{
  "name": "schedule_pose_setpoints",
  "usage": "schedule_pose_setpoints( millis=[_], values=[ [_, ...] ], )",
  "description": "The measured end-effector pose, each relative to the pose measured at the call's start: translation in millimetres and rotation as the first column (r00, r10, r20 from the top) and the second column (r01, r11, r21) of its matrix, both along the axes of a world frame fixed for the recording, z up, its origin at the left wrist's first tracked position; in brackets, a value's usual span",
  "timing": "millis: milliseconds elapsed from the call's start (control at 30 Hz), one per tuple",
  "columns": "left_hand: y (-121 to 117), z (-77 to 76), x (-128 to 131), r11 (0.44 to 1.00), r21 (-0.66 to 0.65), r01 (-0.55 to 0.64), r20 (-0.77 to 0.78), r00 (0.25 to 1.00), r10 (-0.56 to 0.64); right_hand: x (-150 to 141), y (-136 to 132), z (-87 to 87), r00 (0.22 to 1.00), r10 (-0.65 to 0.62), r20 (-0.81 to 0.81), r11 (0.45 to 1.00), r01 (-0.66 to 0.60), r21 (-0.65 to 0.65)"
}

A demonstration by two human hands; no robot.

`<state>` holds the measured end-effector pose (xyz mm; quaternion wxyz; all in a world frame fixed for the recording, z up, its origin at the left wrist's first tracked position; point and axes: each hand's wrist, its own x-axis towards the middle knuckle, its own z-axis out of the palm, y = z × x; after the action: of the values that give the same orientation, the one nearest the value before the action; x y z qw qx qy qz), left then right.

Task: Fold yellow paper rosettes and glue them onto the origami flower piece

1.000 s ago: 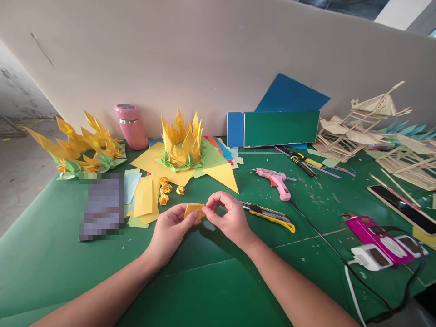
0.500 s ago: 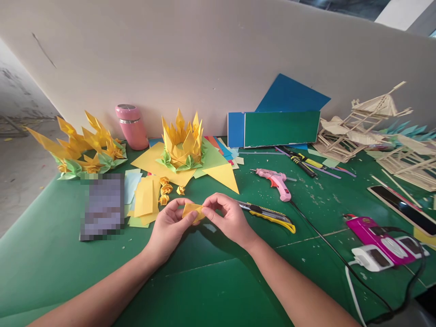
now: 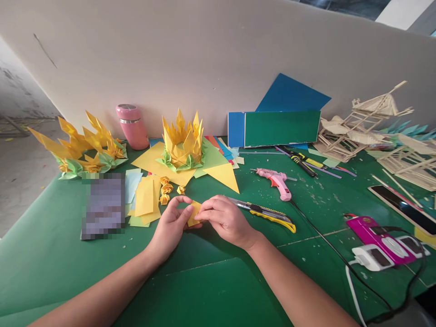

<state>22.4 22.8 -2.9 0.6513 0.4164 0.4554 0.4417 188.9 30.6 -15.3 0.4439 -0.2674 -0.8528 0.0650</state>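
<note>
A small piece of yellow paper [image 3: 194, 214] is pinched between my two hands above the green table. My left hand [image 3: 173, 220] grips its left side, thumb on the face toward me. On its right edge, the fingers of my right hand [image 3: 223, 218] are pressed together. Just beyond lie several small folded paper roses [image 3: 165, 187] in yellow. A stack of yellow paper sheets [image 3: 145, 197] sits left of them. Behind stands a crown of folded yellow paper [image 3: 182, 145] with green leaves at its base. A yellow utility knife [image 3: 269, 212] lies right of my right hand.
A pink glue gun [image 3: 277, 180] lies right, its cord trailing toward a magenta power strip [image 3: 381, 240]. A phone [image 3: 403, 209] and stick models [image 3: 361, 127] are farther right. Left are a second paper crown [image 3: 91, 150], a pink flask [image 3: 132, 127] and a blurred dark rectangle [image 3: 104, 206].
The yellow paper has turned more upright in my hands. My right hand has shifted its grip, its fingers now folded over the paper's right edge.
</note>
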Motion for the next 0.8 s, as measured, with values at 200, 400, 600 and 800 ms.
schedule_pose_setpoints(
  millis=[200,400,600,800],
  values=[
    [-0.2,1.7,0.6,1.0,0.013,-0.001,-0.081,0.997,0.002,1.7,-0.3,-1.6,1.0,-0.01,0.008,1.0,0.01,0.003],
    [-1.8,3.7,-0.2,0.998,0.06,0.021,-0.169,0.986,-0.01,2.8,-1.1,-1.4,0.998,-0.004,0.064,0.999,0.007,-0.036],
    [-4.1,3.9,-2.3,0.996,0.02,0.082,-0.094,0.992,-0.079,4.2,-0.4,1.4,0.996,0.021,0.092,0.996,-0.013,-0.084],
    [-4.0,-2.4,-4.4,0.989,0.107,0.1,-0.122,0.989,-0.087,5.2,-0.9,2.9,0.993,-0.002,0.116,0.984,0.023,-0.174]
  ],
)
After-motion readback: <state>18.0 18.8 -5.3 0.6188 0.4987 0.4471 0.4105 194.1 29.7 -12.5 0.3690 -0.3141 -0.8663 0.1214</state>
